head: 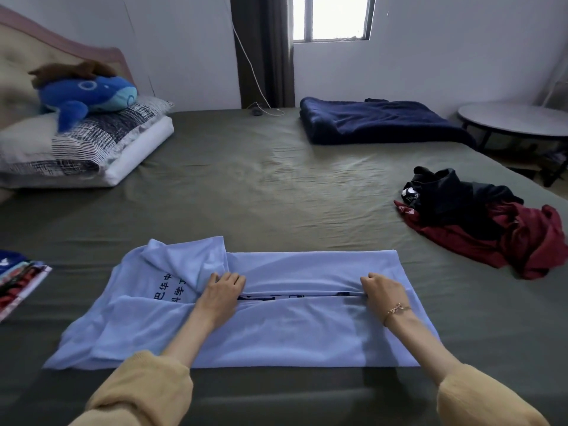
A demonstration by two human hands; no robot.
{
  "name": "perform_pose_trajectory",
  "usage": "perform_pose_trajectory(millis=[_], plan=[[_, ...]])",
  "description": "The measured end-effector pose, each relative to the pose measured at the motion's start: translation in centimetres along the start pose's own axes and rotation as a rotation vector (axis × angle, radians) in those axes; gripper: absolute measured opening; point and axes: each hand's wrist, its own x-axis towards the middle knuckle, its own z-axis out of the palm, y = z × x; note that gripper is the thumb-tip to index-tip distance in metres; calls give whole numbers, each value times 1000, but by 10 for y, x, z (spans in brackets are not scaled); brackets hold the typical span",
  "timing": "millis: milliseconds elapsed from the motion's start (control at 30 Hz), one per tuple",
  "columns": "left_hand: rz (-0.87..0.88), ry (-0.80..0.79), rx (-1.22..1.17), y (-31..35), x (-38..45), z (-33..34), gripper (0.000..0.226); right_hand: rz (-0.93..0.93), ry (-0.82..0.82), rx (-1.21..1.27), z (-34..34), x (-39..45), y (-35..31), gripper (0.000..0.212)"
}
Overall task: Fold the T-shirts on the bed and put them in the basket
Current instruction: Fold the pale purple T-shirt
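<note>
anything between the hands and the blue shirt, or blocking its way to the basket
Nothing between them: both the left hand and right hand already grip the blue shirt at its centre folds. No basket is in view, so that path cannot be judged.

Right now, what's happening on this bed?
A person is folding a light blue T-shirt spread on the bed. The left hand and right hand each hold the edge of the near flap, brought up to the shirt's middle. A black shirt and a red shirt lie crumpled to the right, unfolded. No basket is in view.
</note>
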Motion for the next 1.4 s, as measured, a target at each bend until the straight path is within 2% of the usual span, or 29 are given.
perform_pose_trajectory(millis=[67,233,300,367,433,500,600,667,800,833,900,967,1000,1100,1200,1300,1400], plan=[[17,16,8,-1,-1,1,50,48,-85,-50,-5,0,-5,25],[-59,213,1,-18,-8,2,30,88,-84,-171,-15,8,-26,35],[-137,270,-71,-27,-12,-2,36,63,-76,-101,-18,14,-42,33],[-247,252,-201,-39,-19,-4,41,30,-86,20,-20,23,-69,30],[-431,216,-422,-50,-26,-1,43,-6,-122,196,-20,35,-98,28],[-639,134,-614,-63,-34,4,38,-31,-201,408,-18,46,-129,28],[-833,144,-720,-84,-48,13,25,-48,-266,625,-23,64,-182,17],[-881,163,-747,-91,-52,14,19,26,-273,759,-23,72,-201,35],[-956,262,-814,-117,-74,12,13,307,-362,1103,-23,101,-247,36],[-987,297,-894,-123,-78,11,15,361,-388,1153,-24,107,-255,39],[-1084,297,-1226,-131,-85,9,23,415,-422,1196,-27,115,-270,45],[-1184,196,-1571,-137,-92,10,30,429,-443,1218,-31,121,-285,42],[-1215,146,-1654,-139,-95,13,32,418,-463,1245,-34,122,-291,39],[-1236,78,-1720,-149,-97,16,41,310,-518,1442,-52,112,-310,35],[-1230,0,-1794,-159,-96,14,54,-3,-502,1412,-62,92,-329,29],[-1225,14,-1935,-164,-96,11,62,-288,-615,1157,-67,80,-338,19],[-1303,113,-2057,-162,-97,15,42,-448,-744,854,-69,75,-337,22]])
